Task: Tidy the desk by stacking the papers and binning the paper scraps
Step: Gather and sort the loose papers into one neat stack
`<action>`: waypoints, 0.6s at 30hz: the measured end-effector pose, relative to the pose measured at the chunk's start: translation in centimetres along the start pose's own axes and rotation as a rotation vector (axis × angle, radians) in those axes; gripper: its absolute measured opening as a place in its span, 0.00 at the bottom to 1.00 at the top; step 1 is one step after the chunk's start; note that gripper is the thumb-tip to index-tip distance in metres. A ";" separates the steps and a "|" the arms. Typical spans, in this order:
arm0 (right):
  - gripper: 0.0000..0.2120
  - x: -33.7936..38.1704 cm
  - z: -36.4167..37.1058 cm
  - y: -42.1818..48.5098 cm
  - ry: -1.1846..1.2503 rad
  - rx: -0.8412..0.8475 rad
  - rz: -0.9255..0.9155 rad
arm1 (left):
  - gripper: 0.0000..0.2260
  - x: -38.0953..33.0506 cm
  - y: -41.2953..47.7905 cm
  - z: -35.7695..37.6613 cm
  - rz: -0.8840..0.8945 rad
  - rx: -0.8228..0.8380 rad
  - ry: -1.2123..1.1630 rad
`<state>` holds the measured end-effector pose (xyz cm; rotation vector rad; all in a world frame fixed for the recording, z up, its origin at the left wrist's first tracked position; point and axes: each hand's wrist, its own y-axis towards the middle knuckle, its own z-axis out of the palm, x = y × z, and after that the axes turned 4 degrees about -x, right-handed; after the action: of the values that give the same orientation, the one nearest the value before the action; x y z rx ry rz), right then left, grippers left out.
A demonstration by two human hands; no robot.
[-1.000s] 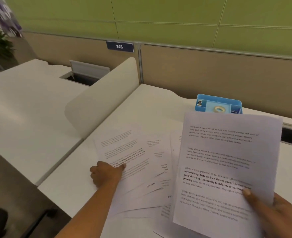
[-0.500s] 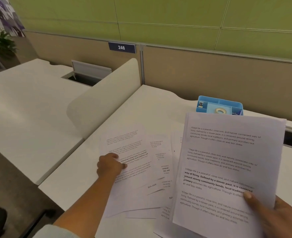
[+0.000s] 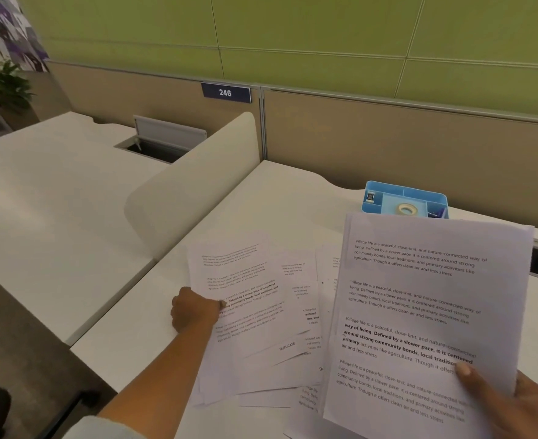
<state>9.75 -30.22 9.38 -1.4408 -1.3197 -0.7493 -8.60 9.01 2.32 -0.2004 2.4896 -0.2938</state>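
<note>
Several printed sheets lie fanned and overlapping on the white desk (image 3: 293,198). My left hand (image 3: 195,308) pinches the left edge of the top loose sheet (image 3: 245,296), thumb on the print and fingers curled under. My right hand (image 3: 511,403) holds a gathered stack of papers (image 3: 426,312) up above the desk, thumb pressed on the front near the lower right corner. More loose sheets (image 3: 293,369) lie between the two hands, one marked DUPLICATE. No paper scraps or bin show in view.
A blue desk organiser (image 3: 385,193) with a tape roll (image 3: 406,209) stands at the back, partly behind the held stack. A beige divider (image 3: 191,191) separates this desk from the neighbouring desk (image 3: 40,201) on the left. Partition panels run along the back.
My left hand slid right along the top loose sheet's edge and now pinches it. The held stack in my right hand has barely moved.
</note>
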 end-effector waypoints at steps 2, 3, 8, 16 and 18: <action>0.05 0.4 0.1 -0.3 0.013 0.015 0.002 | 0.27 0.2 -0.3 -0.1 0.075 -0.068 0.053; 0.05 0.5 0.2 -0.4 0.021 0.024 0.006 | 0.25 0.3 -0.5 -0.1 0.112 -0.101 0.069; 0.04 1.2 0.4 -0.8 0.007 0.048 -0.010 | 0.12 0.8 -0.2 1.0 0.129 -0.051 -0.209; 0.03 1.8 0.4 -1.0 0.010 0.064 -0.025 | 0.11 -0.5 -0.6 1.0 0.193 0.118 -0.511; 0.03 1.9 0.4 -1.1 0.008 0.066 -0.028 | 0.19 -1.0 -0.7 1.1 0.219 0.129 -0.566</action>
<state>9.06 -29.28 11.25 -1.3687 -1.3489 -0.7226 -7.11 8.39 2.14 0.0423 1.9043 -0.2606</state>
